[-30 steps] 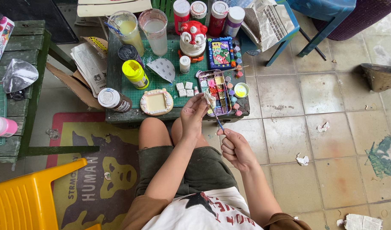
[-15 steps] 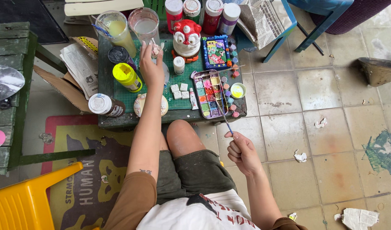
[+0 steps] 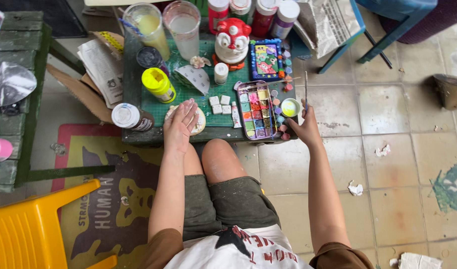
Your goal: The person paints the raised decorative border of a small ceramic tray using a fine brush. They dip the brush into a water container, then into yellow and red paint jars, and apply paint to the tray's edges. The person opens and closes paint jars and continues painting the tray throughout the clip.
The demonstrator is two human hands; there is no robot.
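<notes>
The left hand (image 3: 180, 124) lay flat, fingers spread, on a round disc (image 3: 197, 125) near the table edge (image 3: 208, 137). The right hand (image 3: 306, 128) pinched an upright brush (image 3: 305, 89) beside the palette (image 3: 256, 109).

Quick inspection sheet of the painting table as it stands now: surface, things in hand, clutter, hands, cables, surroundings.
Surface: green cutting mat on a low dark table, crowded.
Job's things: round pale piece under the left hand; paintbrush upright in the right hand; paint palette between them.
Clutter: yellow-capped bottle, two cups of water, red figurine, small white tiles.
Hands: left hand flat on the piece; right hand gripping the brush.
Cables: nothing seen.
Surroundings: yellow chair, tiled floor with paper scraps.
</notes>
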